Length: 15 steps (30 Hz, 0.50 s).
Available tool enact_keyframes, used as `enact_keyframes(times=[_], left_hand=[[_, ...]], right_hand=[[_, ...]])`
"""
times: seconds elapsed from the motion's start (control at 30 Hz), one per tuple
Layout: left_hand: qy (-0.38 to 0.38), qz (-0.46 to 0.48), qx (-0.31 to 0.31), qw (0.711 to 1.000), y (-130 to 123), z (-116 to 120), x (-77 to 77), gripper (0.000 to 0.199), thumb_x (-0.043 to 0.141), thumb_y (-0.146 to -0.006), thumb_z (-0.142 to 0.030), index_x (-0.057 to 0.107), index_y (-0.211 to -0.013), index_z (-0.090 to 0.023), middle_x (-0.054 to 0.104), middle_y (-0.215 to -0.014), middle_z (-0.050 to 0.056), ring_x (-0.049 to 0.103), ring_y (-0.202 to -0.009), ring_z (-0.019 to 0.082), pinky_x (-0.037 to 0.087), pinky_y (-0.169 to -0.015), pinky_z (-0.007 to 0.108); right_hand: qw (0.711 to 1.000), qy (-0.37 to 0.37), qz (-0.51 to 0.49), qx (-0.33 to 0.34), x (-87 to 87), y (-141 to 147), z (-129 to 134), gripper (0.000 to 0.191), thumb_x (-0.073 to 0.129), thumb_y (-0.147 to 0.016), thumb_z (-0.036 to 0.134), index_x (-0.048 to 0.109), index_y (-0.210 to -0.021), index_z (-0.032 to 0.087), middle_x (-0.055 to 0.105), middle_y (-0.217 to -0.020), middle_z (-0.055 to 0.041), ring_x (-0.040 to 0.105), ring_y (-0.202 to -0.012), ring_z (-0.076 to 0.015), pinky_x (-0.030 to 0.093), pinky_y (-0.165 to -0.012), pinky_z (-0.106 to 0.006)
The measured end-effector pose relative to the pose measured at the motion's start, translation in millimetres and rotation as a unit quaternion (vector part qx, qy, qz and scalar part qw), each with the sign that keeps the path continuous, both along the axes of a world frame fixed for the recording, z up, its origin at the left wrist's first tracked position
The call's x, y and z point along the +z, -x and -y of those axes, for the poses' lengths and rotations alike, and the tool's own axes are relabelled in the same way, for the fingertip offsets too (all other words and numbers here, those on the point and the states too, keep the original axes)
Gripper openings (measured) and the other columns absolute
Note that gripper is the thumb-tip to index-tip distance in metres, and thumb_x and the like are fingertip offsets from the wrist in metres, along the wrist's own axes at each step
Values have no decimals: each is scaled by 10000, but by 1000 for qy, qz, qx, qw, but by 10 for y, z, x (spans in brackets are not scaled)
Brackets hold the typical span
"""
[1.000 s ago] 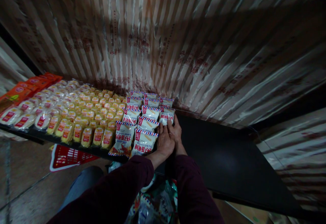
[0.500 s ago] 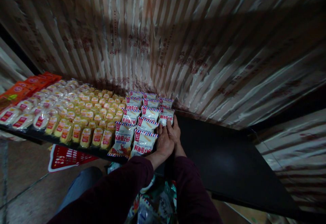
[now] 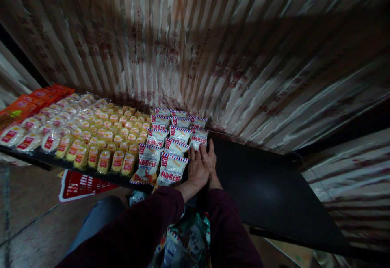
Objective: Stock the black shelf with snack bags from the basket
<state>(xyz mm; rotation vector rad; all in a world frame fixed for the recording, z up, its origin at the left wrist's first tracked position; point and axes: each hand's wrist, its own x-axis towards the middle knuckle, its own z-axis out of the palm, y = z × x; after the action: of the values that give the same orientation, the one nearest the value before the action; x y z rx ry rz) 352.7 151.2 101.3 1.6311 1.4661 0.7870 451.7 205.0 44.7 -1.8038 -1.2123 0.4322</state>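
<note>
My left hand [image 3: 198, 171] and my right hand [image 3: 209, 161] lie side by side on the dark shelf, their edges touching. Fingers on both are stretched forward, with the tips against the lower edge of a white snack bag [image 3: 198, 139] that has a red-and-blue striped border. Just left of my left hand, a larger-looking bag of the same kind [image 3: 171, 169] leans upright at the shelf's front. Several more of these bags stand in rows behind it. The undersides of my fingers are hidden.
Rows of yellow-wrapped cakes [image 3: 104, 161], round white-wrapped cakes [image 3: 51, 141] and orange packets [image 3: 22, 109] fill the shelf's left. Its black surface [image 3: 268, 195] extends right. Striped sheeting [image 3: 183, 48] hangs behind. Below are a red basket [image 3: 82, 184] and green-and-white bags [image 3: 190, 239].
My hands keep almost the same place against the snack bag. The view has shifted very slightly; the bags stand as before.
</note>
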Motion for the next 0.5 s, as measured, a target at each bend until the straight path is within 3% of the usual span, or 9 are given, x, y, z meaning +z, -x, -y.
enact_keyframes(times=[0.2, 0.5], left_hand=[[-1, -1, -18, 1000, 22, 186, 77, 553, 404, -849, -194, 424, -1390, -80, 231, -1562, 116, 66, -1463, 255, 138, -1210, 390], [20, 22, -52, 998, 117, 849, 70, 424, 429, -803, -92, 607, -1187, -126, 359, -1513, 85, 234, -1438, 231, 234, -1199, 391]], right_hand=[[996, -2, -87, -33, -28, -38, 196, 762, 385, -821, 648, 384, -1414, 170, 488, -1411, -134, 492, -1272, -243, 395, -1038, -372], [982, -29, -154, -104, 83, -57, 704, 606, 525, -727, 566, 620, -1157, 150, 659, -1192, -134, 596, -1139, -268, 455, -984, -422]])
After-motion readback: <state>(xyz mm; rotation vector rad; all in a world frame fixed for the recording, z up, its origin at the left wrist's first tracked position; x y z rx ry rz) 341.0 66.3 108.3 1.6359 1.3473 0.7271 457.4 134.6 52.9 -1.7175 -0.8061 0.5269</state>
